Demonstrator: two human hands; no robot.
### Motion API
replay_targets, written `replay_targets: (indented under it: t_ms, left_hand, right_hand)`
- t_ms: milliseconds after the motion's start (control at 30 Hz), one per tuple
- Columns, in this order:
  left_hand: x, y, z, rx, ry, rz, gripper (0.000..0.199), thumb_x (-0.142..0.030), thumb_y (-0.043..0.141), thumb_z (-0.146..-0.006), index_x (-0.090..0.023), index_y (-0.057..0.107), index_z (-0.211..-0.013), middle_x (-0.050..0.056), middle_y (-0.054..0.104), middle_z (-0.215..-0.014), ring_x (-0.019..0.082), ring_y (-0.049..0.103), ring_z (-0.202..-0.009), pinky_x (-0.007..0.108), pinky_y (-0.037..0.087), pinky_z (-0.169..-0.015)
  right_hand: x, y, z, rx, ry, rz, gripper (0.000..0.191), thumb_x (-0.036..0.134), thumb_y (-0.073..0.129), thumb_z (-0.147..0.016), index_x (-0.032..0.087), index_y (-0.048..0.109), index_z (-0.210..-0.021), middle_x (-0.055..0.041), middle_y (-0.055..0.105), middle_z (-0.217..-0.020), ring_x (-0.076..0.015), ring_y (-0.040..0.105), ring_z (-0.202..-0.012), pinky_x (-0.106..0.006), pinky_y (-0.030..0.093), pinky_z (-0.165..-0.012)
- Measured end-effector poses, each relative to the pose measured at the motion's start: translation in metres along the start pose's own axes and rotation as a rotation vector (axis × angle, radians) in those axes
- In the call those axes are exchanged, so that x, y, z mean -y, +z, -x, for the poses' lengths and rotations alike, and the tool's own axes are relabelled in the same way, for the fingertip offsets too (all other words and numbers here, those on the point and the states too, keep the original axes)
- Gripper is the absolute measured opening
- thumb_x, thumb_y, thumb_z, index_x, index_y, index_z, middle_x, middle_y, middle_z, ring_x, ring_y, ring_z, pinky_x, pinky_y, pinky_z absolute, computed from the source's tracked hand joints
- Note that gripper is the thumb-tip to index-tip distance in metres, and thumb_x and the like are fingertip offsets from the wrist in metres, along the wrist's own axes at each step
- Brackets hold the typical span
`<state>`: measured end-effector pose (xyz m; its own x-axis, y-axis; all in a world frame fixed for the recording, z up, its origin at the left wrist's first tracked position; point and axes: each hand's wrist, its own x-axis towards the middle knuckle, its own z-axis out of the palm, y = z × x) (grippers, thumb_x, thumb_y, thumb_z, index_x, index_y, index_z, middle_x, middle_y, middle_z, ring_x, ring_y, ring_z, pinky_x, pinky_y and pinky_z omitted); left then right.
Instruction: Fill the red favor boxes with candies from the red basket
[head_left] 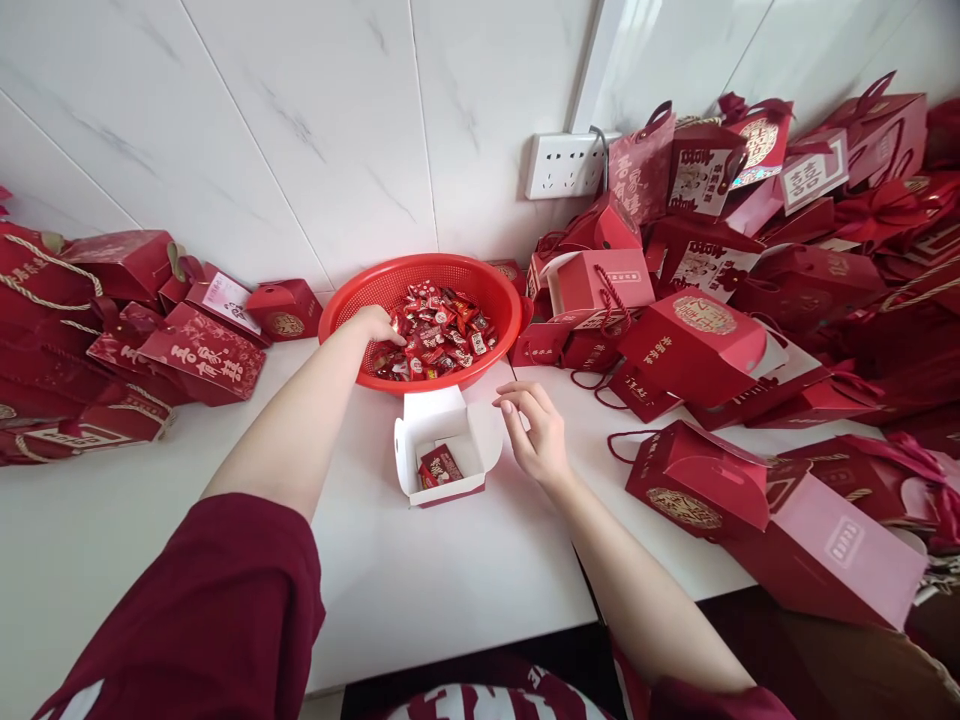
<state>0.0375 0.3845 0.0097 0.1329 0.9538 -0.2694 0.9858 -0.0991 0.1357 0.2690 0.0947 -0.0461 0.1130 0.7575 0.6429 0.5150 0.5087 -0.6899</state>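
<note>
A red plastic basket [491, 375] stands against the wall, holding many wrapped candies [442, 330]. My left hand [377, 328] reaches over its left rim, fingers down at the candies; the fingertips are partly hidden among them. In front of the basket sits an open white-lined box [409, 455] with its flaps up and a few red packets [441, 466] on the bottom. Just right of the box, my right hand [534, 430] hovers with bent fingers apart, holding nothing.
Red gift boxes [206, 355] are piled at the left, and a larger heap of red boxes [690, 340] fills the right side. A white power strip [566, 166] is on the tiled wall. The table's front edge is near my body.
</note>
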Motion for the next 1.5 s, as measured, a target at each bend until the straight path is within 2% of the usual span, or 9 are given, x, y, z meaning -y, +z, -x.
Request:
replay_targets:
  t_ms: [167,300,500,733,833,1000,1100,1333,1500]
  left_hand:
    - [-0.002,-0.009,0.008,-0.046,0.118,-0.003,0.041,-0.047,0.09,-0.046,-0.021,0.06,-0.05,0.0,0.051,-0.052,0.024,0.063,-0.073,0.027,0.042,-0.062]
    - [-0.001,-0.013,0.023,-0.121,0.21,0.071,0.034,-0.05,0.082,-0.061,-0.02,0.067,-0.063,0.0,0.061,-0.062,0.02,0.062,-0.07,0.027,0.042,-0.061]
    - [0.005,-0.013,0.045,-0.161,0.298,0.187,0.022,-0.027,0.072,-0.071,-0.022,0.078,-0.091,0.001,0.077,-0.098,0.022,0.068,-0.095,0.026,0.05,-0.086]
    - [-0.004,-0.006,0.048,-0.101,0.262,0.288,0.049,-0.009,0.051,-0.071,-0.025,0.078,-0.108,-0.002,0.072,-0.125,0.018,0.065,-0.114,0.02,0.046,-0.102]
    - [-0.005,-0.002,0.045,-0.109,0.145,0.283,0.047,-0.014,0.056,-0.073,-0.021,0.074,-0.117,0.006,0.069,-0.129,0.025,0.064,-0.116,0.028,0.049,-0.099]
    - [-0.003,-0.001,0.042,0.056,0.036,0.282,0.03,-0.019,0.073,-0.063,-0.019,0.078,-0.093,0.009,0.078,-0.096,0.026,0.072,-0.085,0.03,0.057,-0.078]
    - [0.0,-0.011,0.034,0.091,-0.025,0.295,0.02,-0.026,0.076,-0.065,-0.018,0.076,-0.083,0.01,0.077,-0.087,0.025,0.072,-0.082,0.03,0.057,-0.073]
    - [0.001,-0.029,-0.001,0.025,-0.168,0.303,0.065,-0.066,0.067,-0.074,-0.015,0.067,-0.114,0.024,0.069,-0.116,0.036,0.069,-0.101,0.039,0.059,-0.07]
    - [-0.01,-0.014,-0.016,0.058,-0.103,0.286,0.098,-0.089,0.064,-0.056,-0.017,0.063,-0.122,0.029,0.062,-0.128,0.039,0.065,-0.11,0.041,0.058,-0.073]
  right_hand:
    - [0.002,-0.002,-0.001,-0.01,-0.035,-0.002,0.021,0.026,0.044,-0.103,0.024,0.063,-0.095,-0.0089,0.065,-0.106,-0.0216,0.065,-0.099,-0.036,0.055,-0.085]
    - [0.005,-0.004,0.0,0.005,-0.069,-0.001,0.018,0.023,0.046,-0.102,0.024,0.063,-0.096,-0.0088,0.064,-0.106,-0.0212,0.066,-0.096,-0.036,0.054,-0.084]
    - [0.006,-0.003,0.0,0.043,-0.116,0.026,0.017,0.023,0.046,-0.101,0.024,0.062,-0.098,-0.0101,0.065,-0.106,-0.0213,0.066,-0.094,-0.037,0.055,-0.082]
    - [0.004,-0.004,0.0,0.046,-0.125,0.043,0.015,0.022,0.047,-0.101,0.024,0.061,-0.097,-0.0093,0.065,-0.107,-0.0214,0.066,-0.094,-0.037,0.055,-0.083]
    - [0.001,-0.003,0.001,0.051,-0.115,0.041,0.015,0.022,0.046,-0.101,0.025,0.061,-0.098,-0.0096,0.065,-0.108,-0.0217,0.066,-0.095,-0.038,0.055,-0.084]
    - [-0.002,-0.001,0.002,0.046,-0.089,0.038,0.015,0.022,0.047,-0.101,0.024,0.062,-0.098,-0.0096,0.064,-0.107,-0.0211,0.065,-0.096,-0.037,0.054,-0.084]
    - [-0.002,0.0,0.001,0.053,-0.083,0.026,0.016,0.022,0.047,-0.101,0.023,0.062,-0.099,-0.0097,0.064,-0.107,-0.0208,0.065,-0.095,-0.036,0.054,-0.083]
    - [0.001,-0.001,-0.004,0.051,-0.097,0.035,0.018,0.022,0.046,-0.101,0.023,0.063,-0.098,-0.01,0.065,-0.106,-0.0206,0.066,-0.094,-0.035,0.056,-0.081]
    - [0.0,-0.002,-0.008,0.04,-0.083,0.038,0.017,0.022,0.046,-0.101,0.023,0.063,-0.096,-0.0098,0.066,-0.106,-0.02,0.066,-0.092,-0.034,0.055,-0.079]
